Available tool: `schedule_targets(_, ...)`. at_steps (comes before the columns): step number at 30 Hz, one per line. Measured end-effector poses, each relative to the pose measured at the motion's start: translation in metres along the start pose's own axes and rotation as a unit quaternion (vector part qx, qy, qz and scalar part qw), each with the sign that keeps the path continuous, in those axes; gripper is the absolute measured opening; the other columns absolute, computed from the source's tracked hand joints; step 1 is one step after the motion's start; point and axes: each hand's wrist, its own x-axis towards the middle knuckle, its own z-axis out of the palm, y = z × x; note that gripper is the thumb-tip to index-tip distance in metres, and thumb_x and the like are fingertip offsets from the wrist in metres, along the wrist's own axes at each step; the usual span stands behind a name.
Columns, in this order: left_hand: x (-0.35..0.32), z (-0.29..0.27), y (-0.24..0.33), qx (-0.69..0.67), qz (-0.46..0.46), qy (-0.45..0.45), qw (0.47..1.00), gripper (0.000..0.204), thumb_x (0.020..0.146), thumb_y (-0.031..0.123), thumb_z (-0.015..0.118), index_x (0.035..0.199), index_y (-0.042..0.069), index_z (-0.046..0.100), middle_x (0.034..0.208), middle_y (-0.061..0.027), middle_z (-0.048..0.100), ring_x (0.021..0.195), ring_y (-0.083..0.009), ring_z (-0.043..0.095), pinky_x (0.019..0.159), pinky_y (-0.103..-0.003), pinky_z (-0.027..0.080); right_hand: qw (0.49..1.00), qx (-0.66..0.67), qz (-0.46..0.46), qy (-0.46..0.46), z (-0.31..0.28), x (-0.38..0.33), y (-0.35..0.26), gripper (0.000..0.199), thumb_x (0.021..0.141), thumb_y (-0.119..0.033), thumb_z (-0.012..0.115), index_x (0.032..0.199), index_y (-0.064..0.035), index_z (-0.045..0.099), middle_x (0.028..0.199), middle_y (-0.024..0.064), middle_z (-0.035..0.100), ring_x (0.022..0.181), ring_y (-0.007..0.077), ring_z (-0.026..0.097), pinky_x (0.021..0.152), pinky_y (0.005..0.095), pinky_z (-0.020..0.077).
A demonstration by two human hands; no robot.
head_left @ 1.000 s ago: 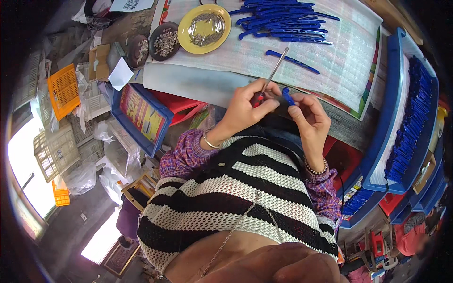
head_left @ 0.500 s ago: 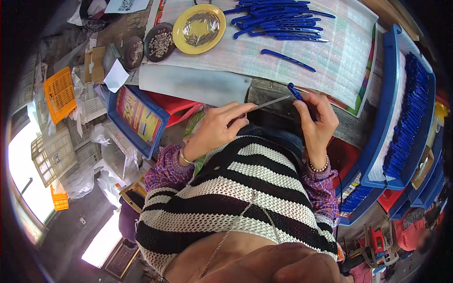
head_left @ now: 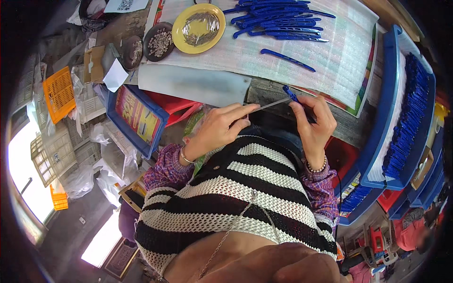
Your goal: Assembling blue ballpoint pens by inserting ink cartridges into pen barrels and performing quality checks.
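My left hand [head_left: 221,126] pinches one end of a thin, narrow metal strip [head_left: 271,104]. The strip's far end meets a blue curved plastic handle [head_left: 289,93], which my right hand [head_left: 315,118] grips between thumb and fingers. Whether the strip sits inside the handle or only touches it, I cannot tell; my fingers hide part of the handle. Ahead of my right hand, a single blue handle [head_left: 288,61] lies on the white foam sheet [head_left: 236,61]. Beyond it is a pile of similar blue handles [head_left: 281,20].
A yellow plate [head_left: 178,38] holds thin metal pins. Beside it stand two dark bowls [head_left: 148,53] of small metal parts. A grey plate [head_left: 193,85] lies along the bench edge. At right, a blue tray [head_left: 378,141] is filled with blue pieces; another blue tray [head_left: 113,113] stands left.
My right hand has shifted slightly left with the handle, and the handle's tip has moved left with it. The left hand stays nearly still, holding the strip.
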Motion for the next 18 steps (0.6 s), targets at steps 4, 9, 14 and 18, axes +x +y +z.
schedule_targets(4,-0.0008,-0.0005,-0.0005,0.000,0.000,-0.003,1.000,0.037,0.082,0.000,0.060,0.119,0.001,0.061,0.085,-0.0116,0.063,0.072,-0.0188,0.062,0.067,-0.028,0.049,1.000,-0.025,0.000,0.003,-0.0009,0.0012,-0.0017,0.015,0.075,0.001,0.074,0.087,0.0009,0.066,0.074,0.0072,0.060,0.063,0.0127,0.056,0.058,0.0235,0.0445)
schedule_targets(9,-0.0018,-0.0010,0.0006,-0.012,-0.008,-0.002,1.000,0.038,0.082,0.000,0.060,0.120,0.001,0.061,0.084,-0.0110,0.063,0.071,-0.0179,0.061,0.067,-0.028,0.048,1.000,-0.015,0.002,0.001,0.0004,0.0014,-0.0040,0.016,0.074,0.001,0.075,0.087,0.0010,0.066,0.075,0.0075,0.060,0.064,0.0139,0.057,0.059,0.0243,0.0456)
schedule_targets(14,-0.0023,0.0021,0.0024,-0.030,-0.008,0.001,1.000,0.036,0.084,0.002,0.059,0.120,0.001,0.060,0.083,-0.0100,0.062,0.072,-0.0167,0.061,0.067,-0.027,0.048,0.999,-0.031,-0.018,0.008,0.0009,0.0015,-0.0042,0.017,0.073,0.001,0.076,0.086,0.0006,0.066,0.075,0.0078,0.061,0.062,0.0138,0.057,0.057,0.0240,0.0452)
schedule_targets(18,-0.0056,0.0068,0.0034,-0.048,-0.027,0.006,0.998,0.036,0.085,0.004,0.058,0.121,0.000,0.059,0.084,-0.0098,0.062,0.074,-0.0160,0.060,0.069,-0.027,0.048,0.997,-0.055,-0.051,0.011,0.0016,0.0022,-0.0041,0.018,0.072,0.002,0.076,0.086,-0.0004,0.066,0.075,0.0074,0.060,0.060,0.0133,0.057,0.053,0.0238,0.0438)
